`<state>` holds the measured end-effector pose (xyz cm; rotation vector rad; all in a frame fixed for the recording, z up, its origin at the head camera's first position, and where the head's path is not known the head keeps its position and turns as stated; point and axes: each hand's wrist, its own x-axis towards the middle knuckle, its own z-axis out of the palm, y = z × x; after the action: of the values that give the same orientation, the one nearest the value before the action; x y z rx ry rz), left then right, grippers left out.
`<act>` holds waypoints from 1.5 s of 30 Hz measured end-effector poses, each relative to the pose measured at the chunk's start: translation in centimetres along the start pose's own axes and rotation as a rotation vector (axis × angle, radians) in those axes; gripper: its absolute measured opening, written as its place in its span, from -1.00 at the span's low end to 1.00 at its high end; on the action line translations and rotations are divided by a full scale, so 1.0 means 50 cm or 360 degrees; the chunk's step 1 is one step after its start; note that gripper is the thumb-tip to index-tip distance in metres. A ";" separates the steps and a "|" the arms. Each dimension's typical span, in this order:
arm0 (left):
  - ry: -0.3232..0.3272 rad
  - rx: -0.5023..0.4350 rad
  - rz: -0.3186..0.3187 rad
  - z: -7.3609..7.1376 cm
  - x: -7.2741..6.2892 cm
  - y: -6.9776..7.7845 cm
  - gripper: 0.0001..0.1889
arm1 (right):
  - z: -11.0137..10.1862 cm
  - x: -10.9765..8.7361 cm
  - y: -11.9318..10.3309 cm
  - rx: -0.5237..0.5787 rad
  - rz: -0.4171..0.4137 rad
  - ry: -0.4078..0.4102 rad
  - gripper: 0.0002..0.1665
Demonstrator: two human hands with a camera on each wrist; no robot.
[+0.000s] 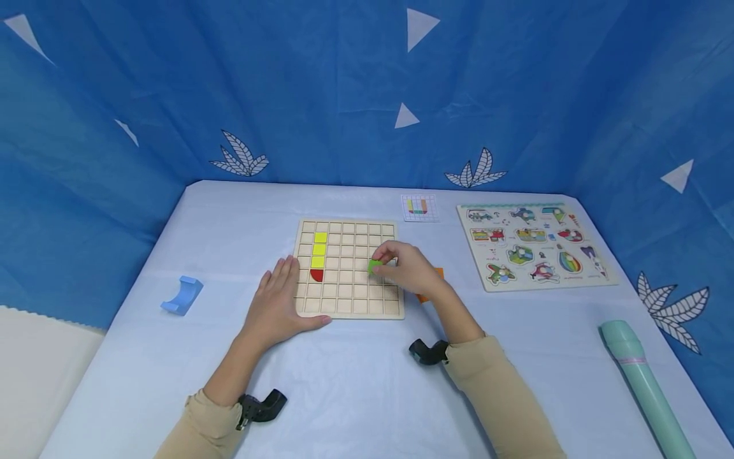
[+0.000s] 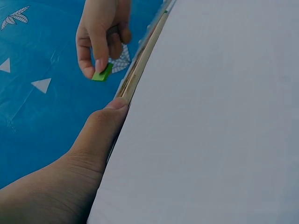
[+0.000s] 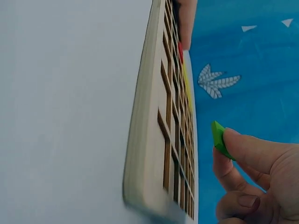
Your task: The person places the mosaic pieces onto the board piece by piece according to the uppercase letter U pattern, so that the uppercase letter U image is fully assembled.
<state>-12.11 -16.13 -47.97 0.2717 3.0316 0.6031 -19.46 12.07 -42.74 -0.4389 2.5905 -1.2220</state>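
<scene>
A wooden grid board [image 1: 355,299] lies on the table, with three yellow square tiles [image 1: 318,249] in one column and a red rounded tile [image 1: 316,275] just below them. My left hand [image 1: 278,303] rests at the board's front left corner, fingers spread along the left side and thumb [image 2: 117,103] against the front edge. Between thumb and fingertips my right hand [image 1: 404,264] pinches a green tile [image 3: 220,140], held over the right part of the board. The right wrist partly hides an orange piece [image 1: 423,298] beside the board.
Behind the board lies a small pattern card [image 1: 420,208]. A picture puzzle board [image 1: 533,248] is at the back right, and a mint-green cylinder [image 1: 642,382] at the front right. To the far left sits a blue curved block [image 1: 183,295]. Blue curtains enclose the table.
</scene>
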 end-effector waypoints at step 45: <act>-0.0014 0.0022 -0.0013 -0.006 -0.001 0.004 0.45 | 0.130 0.059 -0.086 -0.0174 -0.0028 -0.0104 -0.88</act>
<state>-12.04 -16.08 -47.60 0.2619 3.0280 0.5787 -19.25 3.77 -43.68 -0.5155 2.6112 -1.0565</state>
